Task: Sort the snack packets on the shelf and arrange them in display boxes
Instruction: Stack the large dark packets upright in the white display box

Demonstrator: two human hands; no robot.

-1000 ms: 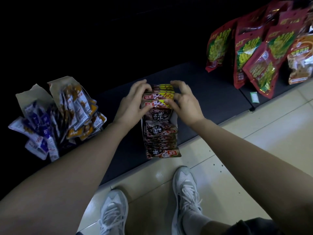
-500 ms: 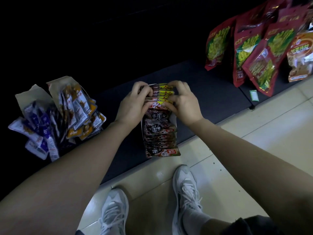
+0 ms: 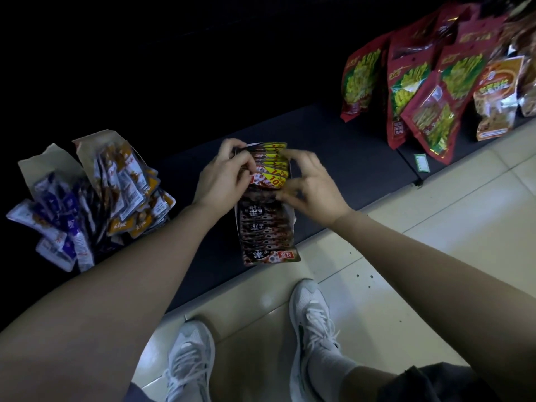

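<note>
A narrow display box (image 3: 291,211) stands on the dark low shelf (image 3: 333,158), filled with a row of dark red-brown snack packets (image 3: 265,227). The far packets show yellow corner labels (image 3: 275,166). My left hand (image 3: 222,177) grips the far packets from the left side, fingers curled over their tops. My right hand (image 3: 311,184) is at the row's right side, blurred, with its fingers curled against the packets near the yellow labels. The nearest packet (image 3: 271,256) leans out over the shelf's front edge.
At the left stand two open boxes, one with purple-and-white packets (image 3: 55,224), one with orange packets (image 3: 127,187), spilling out fan-wise. Red bags with green snacks (image 3: 414,91) and an orange bag (image 3: 496,97) lean at the right. A green price tag (image 3: 422,163) sits on the shelf edge. My shoes (image 3: 313,323) stand on beige floor tiles.
Both hands have shifted slightly toward the far end of the row and tilted the far packets up, so their yellow corner labels now show more. The right hand's fingers are moving.
</note>
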